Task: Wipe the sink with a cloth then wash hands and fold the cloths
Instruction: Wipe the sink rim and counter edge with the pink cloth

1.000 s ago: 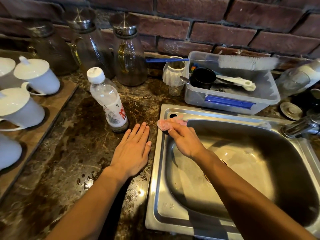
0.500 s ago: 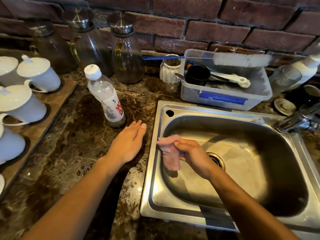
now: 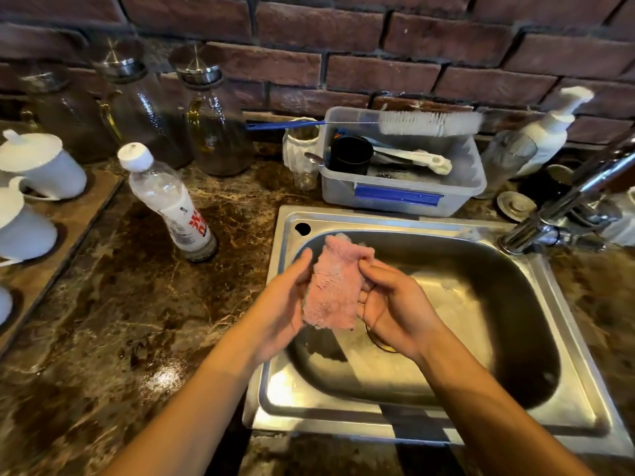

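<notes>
A small pink fuzzy cloth (image 3: pixel 335 285) is held up above the left part of the steel sink (image 3: pixel 563 345). My left hand (image 3: pixel 283 304) lies along the cloth's left edge, fingers fairly straight, and holds that side. My right hand (image 3: pixel 391 305) grips the cloth's right edge with curled fingers and thumb. The cloth hangs between both hands over the basin, partly hiding the drain (image 3: pixel 381 341). The tap (image 3: pixel 563 204) stands at the sink's right rear, with no water running.
A plastic bottle (image 3: pixel 171 201) stands on the marble counter (image 3: pixel 120 304) left of the sink. Behind the sink sits a clear tub (image 3: pixel 402 194) with a brush and utensils. Glass jars (image 3: pixel 213 125) line the brick wall. White lidded cups (image 3: pixel 37 166) rest on a wooden board at left. A soap dispenser (image 3: pixel 536 139) stands at right.
My right hand lifted the pink cloth off the sink's left rim and up over the basin. My left hand left the counter and took hold of the cloth's left side.
</notes>
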Demonstrator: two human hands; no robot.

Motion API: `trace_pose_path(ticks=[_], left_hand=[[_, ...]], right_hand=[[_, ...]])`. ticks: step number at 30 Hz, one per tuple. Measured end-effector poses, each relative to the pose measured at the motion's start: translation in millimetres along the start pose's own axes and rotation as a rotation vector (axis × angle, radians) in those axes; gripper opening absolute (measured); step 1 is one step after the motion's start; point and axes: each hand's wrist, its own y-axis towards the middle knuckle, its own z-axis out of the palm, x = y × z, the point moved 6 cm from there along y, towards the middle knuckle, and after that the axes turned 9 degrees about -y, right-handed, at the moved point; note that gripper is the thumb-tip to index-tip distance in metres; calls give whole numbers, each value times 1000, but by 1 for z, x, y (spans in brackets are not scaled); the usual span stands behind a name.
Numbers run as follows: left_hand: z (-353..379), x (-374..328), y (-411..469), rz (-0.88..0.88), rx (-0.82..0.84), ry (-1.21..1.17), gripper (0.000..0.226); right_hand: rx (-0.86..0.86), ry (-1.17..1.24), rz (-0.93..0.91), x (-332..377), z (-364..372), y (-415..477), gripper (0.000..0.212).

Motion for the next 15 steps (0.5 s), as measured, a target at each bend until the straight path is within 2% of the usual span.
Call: trace_pose_path(ticks=[3, 9, 15], left_hand=[[10, 16, -1, -56, 30, -34, 47], [22, 28, 8, -137, -68, -49, 39], [48, 36, 16, -193, -65, -91, 46]], right_hand=[[-73, -98, -61, 7, -10, -5, 33], [-151, -612, -211, 25, -27, -18, 37], [-151, -799, -307, 45, -48, -30, 40]])
